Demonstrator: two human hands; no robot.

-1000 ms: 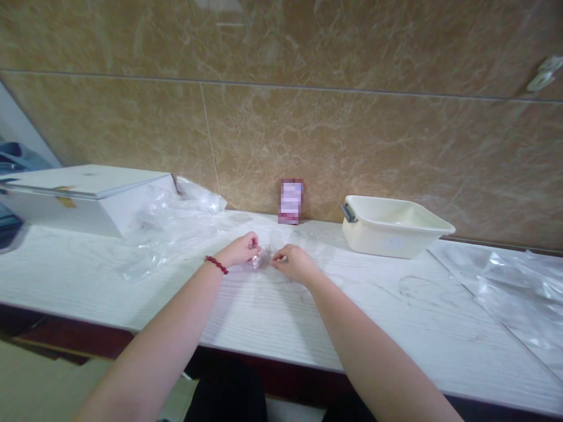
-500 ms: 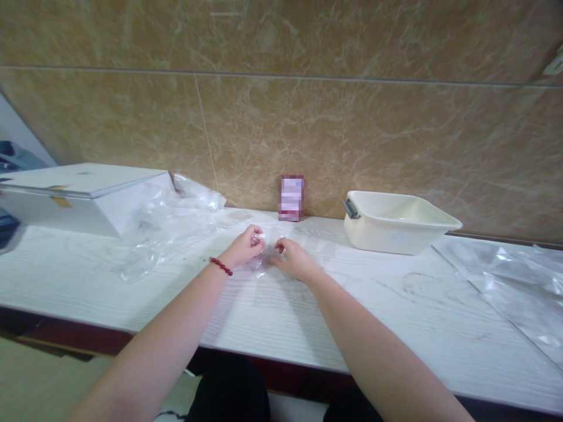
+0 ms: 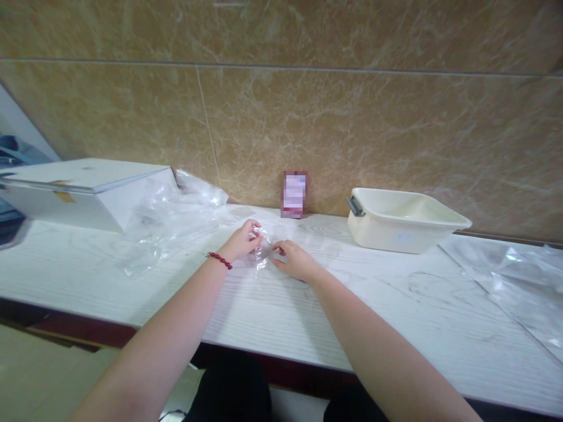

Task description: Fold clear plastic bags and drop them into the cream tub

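Observation:
A crinkled clear plastic bag (image 3: 263, 261) lies between my hands on the white wood-grain table (image 3: 246, 310). Its outline is hard to make out against the pale surface. My left hand (image 3: 243, 240), with a dark red bead bracelet (image 3: 220, 259) at the wrist, pinches the bag's upper left part between thumb and fingers. On the other side my right hand (image 3: 297, 261) has curled fingers at the bag's right edge, the thumb a little below them. More clear plastic bags (image 3: 176, 217) lie in a loose heap to the left.
A white box (image 3: 105, 187) stands at the far left. Against the brown marbled wall (image 3: 352, 117) leans a small blurred pinkish rectangle (image 3: 294, 194). To the right is a cream plastic bin (image 3: 396, 234) with a grey handle. Clear plastic sheeting (image 3: 528, 287) covers the table's right end.
The view has tipped down slightly. Between my hands the plastic shows more of its crinkled length, and my left fingers have shifted on it. My right hand stays close beside it.

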